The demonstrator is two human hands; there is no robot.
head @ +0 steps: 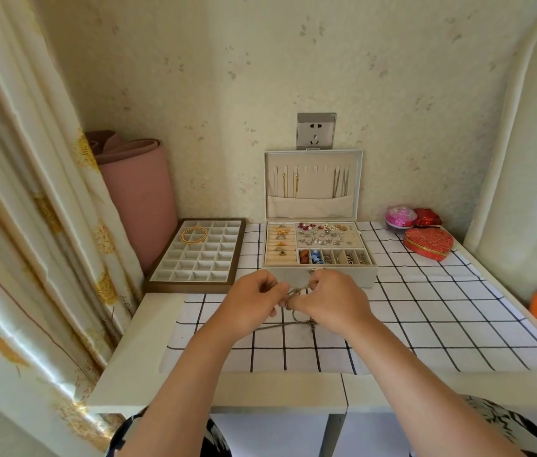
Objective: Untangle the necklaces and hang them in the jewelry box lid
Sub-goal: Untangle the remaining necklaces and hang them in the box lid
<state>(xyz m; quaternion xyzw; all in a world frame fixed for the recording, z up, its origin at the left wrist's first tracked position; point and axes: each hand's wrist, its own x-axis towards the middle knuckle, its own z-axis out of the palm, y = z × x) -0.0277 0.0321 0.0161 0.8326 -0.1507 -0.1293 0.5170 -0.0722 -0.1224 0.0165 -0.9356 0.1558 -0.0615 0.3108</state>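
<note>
A tangle of silver necklaces is pinched between my left hand and my right hand, just in front of the jewelry box. Part of the chain trails down onto the checked cloth. The box lid stands upright against the wall. Gold chains hang from its left hooks and silver chains from its right hooks, their ends tucked in the lid pocket. The middle hooks are bare.
A compartment tray with gold bangles lies left of the box. A pink rolled mat leans in the corner by the curtain. A red heart-shaped box and small pink and red containers sit at the back right.
</note>
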